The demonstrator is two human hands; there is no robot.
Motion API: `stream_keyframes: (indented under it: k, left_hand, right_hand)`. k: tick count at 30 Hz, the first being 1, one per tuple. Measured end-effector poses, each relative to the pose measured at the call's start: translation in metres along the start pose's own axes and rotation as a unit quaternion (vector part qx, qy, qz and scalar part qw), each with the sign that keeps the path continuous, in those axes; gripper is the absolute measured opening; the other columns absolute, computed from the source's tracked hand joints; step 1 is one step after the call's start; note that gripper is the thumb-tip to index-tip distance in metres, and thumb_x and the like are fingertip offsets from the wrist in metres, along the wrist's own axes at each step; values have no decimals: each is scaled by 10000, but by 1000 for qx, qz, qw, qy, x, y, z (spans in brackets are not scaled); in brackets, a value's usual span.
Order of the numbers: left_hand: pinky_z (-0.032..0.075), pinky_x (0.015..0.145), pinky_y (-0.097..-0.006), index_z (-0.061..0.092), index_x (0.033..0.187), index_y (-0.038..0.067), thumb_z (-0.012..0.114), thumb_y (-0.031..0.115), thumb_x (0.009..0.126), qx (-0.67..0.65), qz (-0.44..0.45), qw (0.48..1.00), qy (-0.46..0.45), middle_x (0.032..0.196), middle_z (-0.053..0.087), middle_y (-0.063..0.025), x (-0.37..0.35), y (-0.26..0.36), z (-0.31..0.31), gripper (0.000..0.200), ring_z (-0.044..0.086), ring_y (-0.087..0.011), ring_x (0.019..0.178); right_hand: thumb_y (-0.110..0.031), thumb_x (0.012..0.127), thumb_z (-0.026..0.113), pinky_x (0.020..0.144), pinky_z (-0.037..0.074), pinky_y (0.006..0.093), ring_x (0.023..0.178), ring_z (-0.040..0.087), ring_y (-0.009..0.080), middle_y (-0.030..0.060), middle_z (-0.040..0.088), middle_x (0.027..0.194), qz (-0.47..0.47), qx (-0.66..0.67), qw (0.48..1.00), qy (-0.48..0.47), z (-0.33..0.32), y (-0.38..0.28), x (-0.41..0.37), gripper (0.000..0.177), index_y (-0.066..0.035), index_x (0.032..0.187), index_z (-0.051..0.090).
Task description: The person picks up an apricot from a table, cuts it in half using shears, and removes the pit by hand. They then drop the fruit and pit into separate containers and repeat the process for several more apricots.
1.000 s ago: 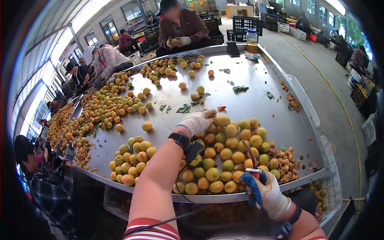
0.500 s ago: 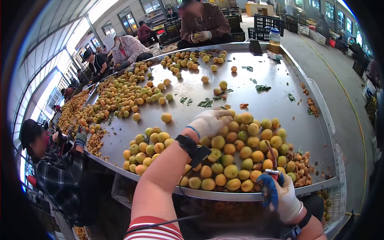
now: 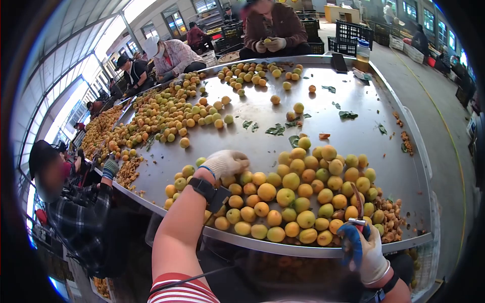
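Observation:
My left hand [image 3: 226, 163], in a white glove, is at the far edge of the near fruit pile [image 3: 290, 182], over its left part. Its fingers point right and curl down; whether a fruit is under them is hidden. At the table's near right edge, my right hand [image 3: 365, 250], gloved in white and blue, is closed around a tool with a curved blade [image 3: 358, 200] pointing up. Small brown pieces [image 3: 391, 214] lie to the right of the pile on the metal table [image 3: 348, 136].
A co-worker in plaid [image 3: 76, 217] is at the left side; a seated person [image 3: 275, 30] holds a fruit across the table. More fruit [image 3: 177, 111] spreads over the far left. A jar [image 3: 362, 53] and a dark phone-like object [image 3: 339, 63] stand at the far edge.
My left hand has moved left across the pile, and the fruit near it now lies closer to the left group. The view has shifted slightly. My right hand still grips the tool.

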State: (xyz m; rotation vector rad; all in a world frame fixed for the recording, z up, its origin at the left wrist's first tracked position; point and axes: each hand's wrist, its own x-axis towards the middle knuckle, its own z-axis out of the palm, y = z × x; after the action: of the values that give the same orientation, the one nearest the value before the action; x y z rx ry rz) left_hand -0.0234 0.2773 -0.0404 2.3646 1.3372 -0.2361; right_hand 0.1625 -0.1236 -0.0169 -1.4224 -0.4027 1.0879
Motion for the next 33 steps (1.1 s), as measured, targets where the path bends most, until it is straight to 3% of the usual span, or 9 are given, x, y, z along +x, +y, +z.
stream_keyframes:
  k: [1, 5, 7, 10, 14, 17, 29, 31, 33]
  left_hand:
    - [515, 963, -348, 703, 1245, 116, 624, 420, 963, -71, 60, 995, -28, 1114, 743, -93, -5, -8, 3, 422, 689, -202, 1036]
    - [510, 961, -327, 702, 1258, 120, 639, 461, 973, -150, -20, 988, 14, 1111, 744, -83, -3, -41, -16, 448, 675, -167, 1029]
    - [500, 995, -349, 661, 1334, 132, 606, 527, 975, -106, -69, 974, 189, 1205, 724, -80, 11, -71, -26, 537, 662, -186, 1105]
    - [493, 1022, -370, 641, 1363, 170, 549, 576, 980, -70, -195, 976, 69, 1308, 682, -89, 7, -87, -30, 566, 640, -206, 1185]
    - [454, 1085, -403, 596, 1405, 322, 445, 626, 982, -11, -126, 992, -4, 1411, 605, -123, -8, -70, -17, 542, 591, -294, 1275]
    - [421, 1119, -427, 552, 1441, 349, 379, 670, 979, 69, -113, 991, 16, 1449, 550, -158, -23, -46, -8, 589, 546, -341, 1315]
    - [398, 1135, -448, 523, 1467, 241, 287, 649, 1012, 70, -99, 992, 28, 1457, 521, -198, -37, -51, 5, 655, 508, -366, 1342]
    - [412, 1120, -440, 525, 1463, 195, 333, 619, 1020, 66, 19, 997, 21, 1467, 529, -176, -48, -54, -9, 643, 518, -348, 1337]
    - [435, 1093, -425, 558, 1429, 166, 465, 601, 986, -16, -44, 993, 110, 1435, 569, -158, -39, -82, -15, 628, 545, -336, 1308]
  right_hand:
    - [-215, 1014, 633, 382, 379, 236, 472, 497, 97, 39, 569, 652, -8, -2, 1000, 5, 2, 1, 1, 227, 5, 1063, 660]
    - [-220, 1021, 614, 366, 395, 245, 461, 499, 107, 45, 556, 636, -19, -27, 999, 3, 6, 4, 2, 242, 17, 1044, 653]
    - [-222, 1025, 603, 363, 403, 249, 462, 501, 109, 47, 549, 631, -11, -24, 1000, 0, 6, 7, 3, 245, 19, 1031, 647]
    - [-224, 1028, 596, 365, 399, 247, 460, 498, 109, 51, 547, 629, -21, -31, 999, 5, 8, 9, 4, 249, 21, 1028, 641]
    - [-223, 1028, 593, 368, 394, 245, 459, 492, 110, 50, 542, 631, -21, -24, 999, 3, 11, 11, 5, 254, 27, 1033, 636]
    - [-226, 1026, 598, 372, 394, 245, 461, 490, 110, 49, 541, 634, -14, -26, 1000, -7, 16, 8, 5, 257, 28, 1035, 635]
    - [-206, 1021, 602, 371, 399, 248, 494, 503, 105, 48, 545, 636, -19, -36, 999, -9, 25, 10, 1, 234, 23, 1051, 635]
    - [-199, 1020, 603, 369, 400, 250, 497, 507, 106, 51, 550, 638, -30, -30, 999, -6, 22, 15, 4, 225, 20, 1066, 631]
    - [-197, 1020, 604, 369, 400, 251, 502, 511, 106, 56, 560, 644, -34, -42, 998, -15, 18, 20, 6, 228, 24, 1071, 628]
